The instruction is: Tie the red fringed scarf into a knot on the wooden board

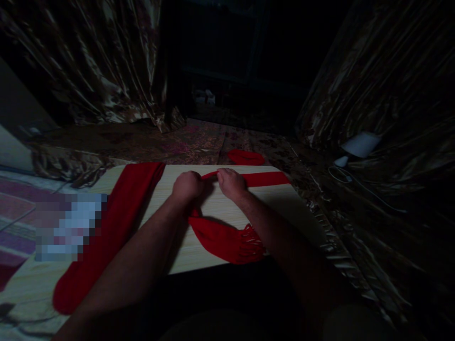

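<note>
My left hand (187,187) is closed around a red fringed scarf (218,237), above the middle of a pale wooden table (159,237). Close by on the right, my right hand (231,183) also grips the scarf, and a short stretch of it spans the gap between both fists. The fringed end hangs below my left hand and lies near the table's front edge. A flat red strip of cloth (268,179) runs right from behind my right hand; whether it belongs to the same scarf I cannot tell. Both sets of fingertips are hidden.
A long folded red cloth (110,237) lies across the table's left side. Beyond the far edge sits another red cloth piece (245,157). A small white lamp (360,144) with a cord stands at the right. Patterned curtains (117,61) hang behind; the room is dim.
</note>
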